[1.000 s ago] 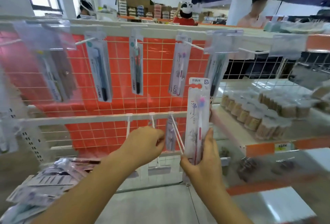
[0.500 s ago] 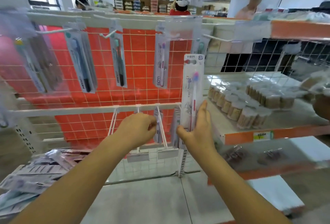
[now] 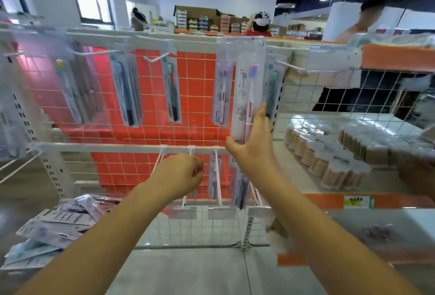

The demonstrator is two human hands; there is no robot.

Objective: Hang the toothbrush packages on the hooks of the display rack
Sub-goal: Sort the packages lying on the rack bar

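While left hand [image 3: 181, 174] curls (contents unclear), right hand [image 3: 253, 146] grips toothbrush package [image 3: 247, 92]

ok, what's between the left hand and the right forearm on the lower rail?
Head view: a white hook with a toothbrush package hanging on it, between the left hand and the right forearm.

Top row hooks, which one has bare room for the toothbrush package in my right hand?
The bare hook between the dark-brush packages and the teal-brush package has room. It is crowded where your right hand lifts the pink toothbrush package: a similar pack hangs left and a teal one behind.
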